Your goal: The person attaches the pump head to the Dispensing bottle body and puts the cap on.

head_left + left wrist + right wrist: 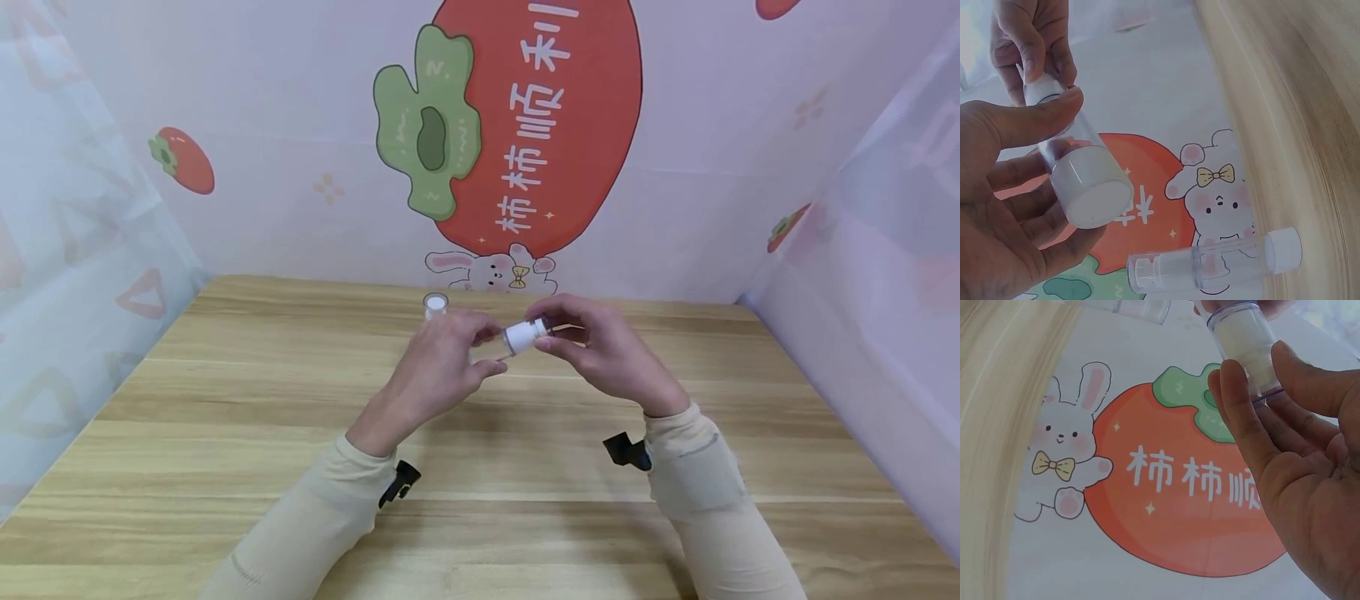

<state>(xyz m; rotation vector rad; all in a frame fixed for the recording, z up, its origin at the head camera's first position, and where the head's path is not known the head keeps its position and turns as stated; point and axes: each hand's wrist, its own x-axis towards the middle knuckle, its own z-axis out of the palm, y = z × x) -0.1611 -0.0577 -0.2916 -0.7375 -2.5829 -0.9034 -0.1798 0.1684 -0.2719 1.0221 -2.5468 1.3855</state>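
Observation:
Above the table, both hands hold one small clear plastic bottle (522, 336), tilted, with a white base (1099, 201) and a white part under its transparent top (1246, 347). My left hand (442, 354) grips the clear body, thumb on one side and fingers curled round the other. At the other end, my right hand (603, 354) pinches the top between thumb and fingers. A second bottle (1210, 269) of like kind stands upright on the table beyond the left hand, which partly hides it in the head view.
The wooden table (285, 467) runs back to a white sheet (300, 208) printed with a large red persimmon and a rabbit. Side sheets (900, 275) hang along the left and right edges. Black wrist straps (401, 483) sit on the beige sleeves.

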